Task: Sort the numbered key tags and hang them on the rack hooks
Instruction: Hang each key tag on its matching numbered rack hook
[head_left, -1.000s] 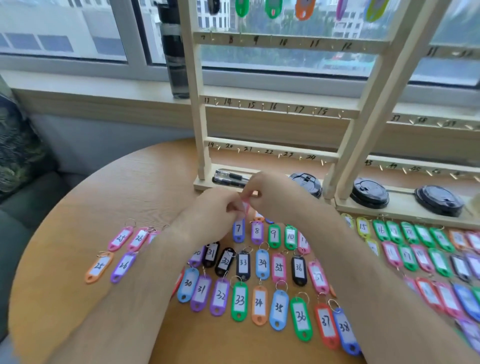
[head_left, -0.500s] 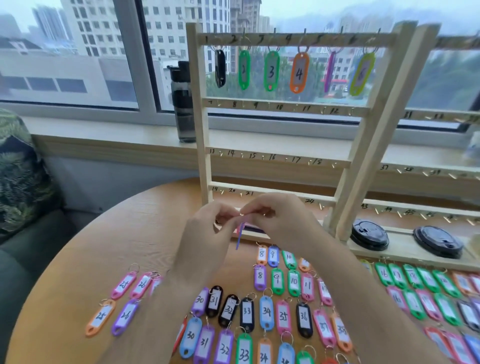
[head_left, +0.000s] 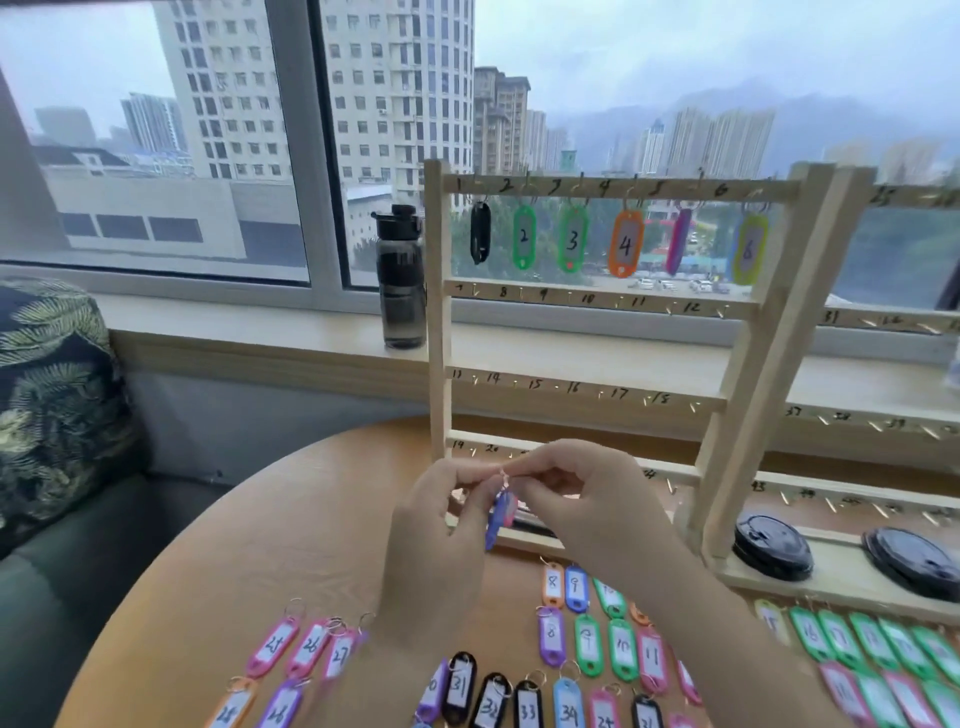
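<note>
1. Head view, hands: our left hand (head_left: 431, 535) and right hand (head_left: 592, 506) meet above the table (head_left: 260, 545). Both pinch the ring of a blue tag (head_left: 497, 519), which hangs edge-on between them. We cannot read its number.
2. Head view, rack: the rack (head_left: 438, 322) carries tags 1 to 6 on its top row. Hook 7 (head_left: 475, 292) is bare.
3. Step, in our judgement: the tag is picked and its ring is being readied for hanging.
4. Next move calls for raising the tag to its numbered hook and slipping the ring squarely over the tip.
</note>
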